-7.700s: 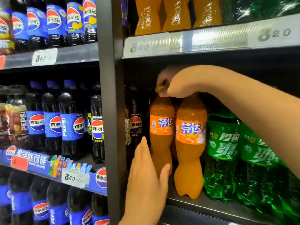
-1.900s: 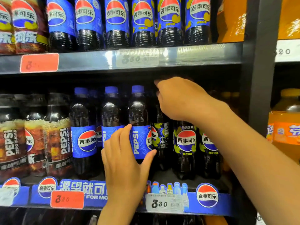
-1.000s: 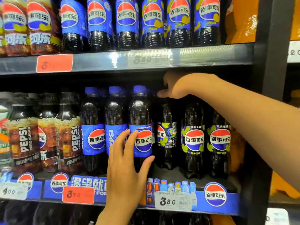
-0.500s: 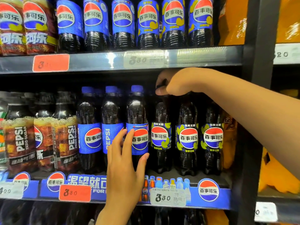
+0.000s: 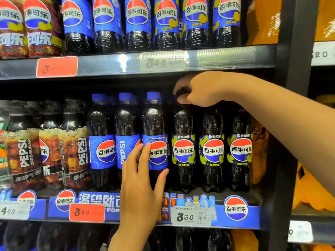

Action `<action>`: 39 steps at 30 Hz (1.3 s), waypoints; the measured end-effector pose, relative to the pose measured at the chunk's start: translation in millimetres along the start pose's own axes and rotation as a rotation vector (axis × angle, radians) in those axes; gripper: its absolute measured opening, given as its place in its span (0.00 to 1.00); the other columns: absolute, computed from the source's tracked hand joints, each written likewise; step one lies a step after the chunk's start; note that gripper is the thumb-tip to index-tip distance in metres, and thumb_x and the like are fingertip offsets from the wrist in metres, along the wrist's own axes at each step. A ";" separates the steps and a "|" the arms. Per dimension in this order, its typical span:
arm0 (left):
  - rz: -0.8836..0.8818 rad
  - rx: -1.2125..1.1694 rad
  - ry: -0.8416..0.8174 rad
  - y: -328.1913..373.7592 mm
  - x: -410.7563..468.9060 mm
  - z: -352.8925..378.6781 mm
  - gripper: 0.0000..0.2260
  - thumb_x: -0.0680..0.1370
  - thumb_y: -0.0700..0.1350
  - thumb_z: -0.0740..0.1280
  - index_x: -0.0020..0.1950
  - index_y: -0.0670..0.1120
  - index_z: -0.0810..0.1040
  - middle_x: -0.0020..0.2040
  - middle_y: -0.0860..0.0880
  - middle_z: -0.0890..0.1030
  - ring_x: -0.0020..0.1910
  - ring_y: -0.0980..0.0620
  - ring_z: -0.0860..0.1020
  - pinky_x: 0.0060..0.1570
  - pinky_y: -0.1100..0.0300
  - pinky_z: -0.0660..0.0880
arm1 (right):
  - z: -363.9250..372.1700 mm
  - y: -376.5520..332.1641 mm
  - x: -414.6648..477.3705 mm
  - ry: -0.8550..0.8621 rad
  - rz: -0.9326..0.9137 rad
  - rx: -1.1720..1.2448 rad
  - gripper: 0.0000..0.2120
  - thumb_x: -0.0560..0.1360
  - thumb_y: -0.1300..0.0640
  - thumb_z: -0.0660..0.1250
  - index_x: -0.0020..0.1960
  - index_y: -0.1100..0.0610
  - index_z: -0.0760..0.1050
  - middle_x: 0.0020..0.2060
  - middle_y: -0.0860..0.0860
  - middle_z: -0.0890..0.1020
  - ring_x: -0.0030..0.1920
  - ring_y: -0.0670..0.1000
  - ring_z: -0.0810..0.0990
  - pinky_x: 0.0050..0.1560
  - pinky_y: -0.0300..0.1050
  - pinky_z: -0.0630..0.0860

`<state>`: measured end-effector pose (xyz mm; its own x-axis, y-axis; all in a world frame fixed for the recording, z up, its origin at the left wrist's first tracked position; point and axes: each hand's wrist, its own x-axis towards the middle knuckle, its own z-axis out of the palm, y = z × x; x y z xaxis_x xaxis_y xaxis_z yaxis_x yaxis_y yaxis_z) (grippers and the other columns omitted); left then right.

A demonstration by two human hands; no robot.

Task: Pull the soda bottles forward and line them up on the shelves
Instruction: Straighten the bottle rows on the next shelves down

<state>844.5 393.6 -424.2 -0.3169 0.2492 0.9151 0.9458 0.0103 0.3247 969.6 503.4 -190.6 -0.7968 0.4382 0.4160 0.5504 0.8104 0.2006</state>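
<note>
Two full bottles at the shelf (image 5: 235,200) front, judged heavy, stiff and slick: right hand (image 5: 201,89) fingers pinch the cap (image 5: 183,92) of the lime bottle (image 5: 183,153), left hand (image 5: 143,185) fingers spread against the blue bottle (image 5: 154,120); grip at the neck.

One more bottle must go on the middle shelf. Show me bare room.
Bare: the strip between the lime bottles and the price rail; the gap over the caps, where the right hand reaches. The row itself is packed.

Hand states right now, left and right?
Left hand: open, fingers touching the blue-label Pepsi bottle.
Right hand: closed, pinching the lime-label Pepsi bottle by its cap.
</note>
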 end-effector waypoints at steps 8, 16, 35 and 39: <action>0.021 0.002 -0.034 -2.7 -1.2 -7.2 0.28 0.75 0.50 0.69 0.73 0.49 0.66 0.71 0.52 0.67 0.70 0.55 0.65 0.68 0.65 0.60 | 12.5 -3.5 -4.6 0.084 0.038 0.042 0.25 0.80 0.44 0.56 0.75 0.48 0.59 0.71 0.53 0.69 0.68 0.57 0.69 0.59 0.44 0.66; 0.039 0.049 0.092 -26.2 12.1 -21.2 0.19 0.76 0.42 0.64 0.68 0.43 0.71 0.65 0.46 0.71 0.63 0.47 0.68 0.64 0.54 0.65 | 20.0 -37.1 1.5 0.280 -0.068 0.193 0.27 0.80 0.43 0.55 0.76 0.48 0.57 0.70 0.52 0.71 0.68 0.54 0.70 0.65 0.47 0.69; 0.016 -0.017 -0.073 -52.4 32.9 -48.7 0.29 0.74 0.41 0.72 0.73 0.47 0.66 0.70 0.52 0.68 0.69 0.54 0.67 0.69 0.57 0.66 | 35.2 -53.2 27.8 0.311 -0.022 0.252 0.15 0.77 0.45 0.63 0.62 0.50 0.72 0.50 0.50 0.77 0.47 0.52 0.74 0.44 0.44 0.68; 0.059 0.090 0.034 -38.8 64.6 -54.8 0.26 0.75 0.51 0.69 0.71 0.46 0.68 0.67 0.49 0.70 0.67 0.52 0.66 0.66 0.70 0.57 | 39.1 -54.4 29.0 0.334 -0.047 0.264 0.14 0.78 0.45 0.62 0.60 0.50 0.72 0.45 0.49 0.75 0.44 0.52 0.73 0.42 0.44 0.68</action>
<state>783.4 356.2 -364.6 -0.2613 0.2190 0.9401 0.9650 0.0836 0.2487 906.8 487.2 -224.2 -0.6710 0.2837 0.6851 0.3984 0.9172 0.0104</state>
